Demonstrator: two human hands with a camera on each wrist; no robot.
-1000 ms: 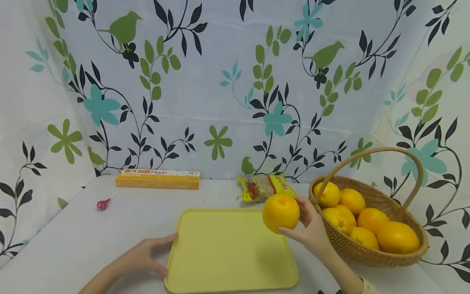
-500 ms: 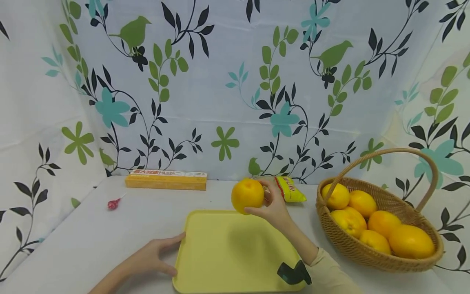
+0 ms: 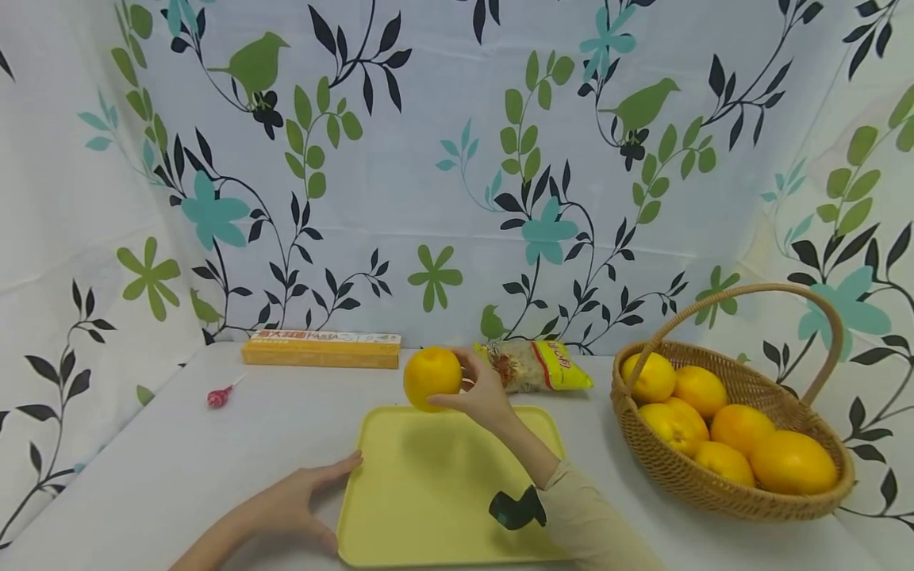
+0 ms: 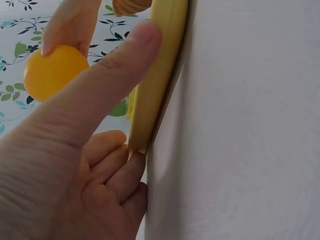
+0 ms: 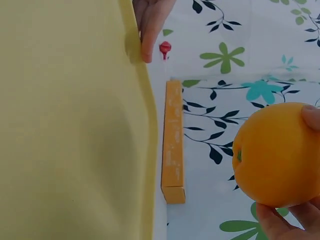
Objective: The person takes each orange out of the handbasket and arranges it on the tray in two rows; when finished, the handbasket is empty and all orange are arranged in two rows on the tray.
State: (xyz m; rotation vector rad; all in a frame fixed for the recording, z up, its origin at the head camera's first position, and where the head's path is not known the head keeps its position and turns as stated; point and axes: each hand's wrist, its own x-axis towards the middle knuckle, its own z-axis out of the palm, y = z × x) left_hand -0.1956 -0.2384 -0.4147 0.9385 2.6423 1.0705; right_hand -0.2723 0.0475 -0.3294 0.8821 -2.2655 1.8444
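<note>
My right hand (image 3: pixel 484 395) holds an orange (image 3: pixel 431 379) by its right side, thumb below and fingers behind, raised over the far part of a yellow tray (image 3: pixel 407 507). In the right wrist view the orange (image 5: pixel 275 155) shows its green stem spot, and the fingertips reach around its edge. My left hand (image 3: pixel 293 507) lies at the tray's left rim, thumb and fingers spread apart and touching it. Close up in the left wrist view, the thumb (image 4: pixel 110 75) extends along the rim and the other fingertips meet the rim's edge.
A wicker basket (image 3: pixel 721 496) of several oranges and yellow fruits stands on the right, its handle arching high. Behind the tray lie a yellow pasta box (image 3: pixel 321 354) and a yellow snack packet (image 3: pixel 531 366). A red lollipop (image 3: pixel 219 396) is at the left.
My right hand has carried the orange leftward, away from the basket side and over the tray's far edge. The left hand has stayed at the tray's rim.
</note>
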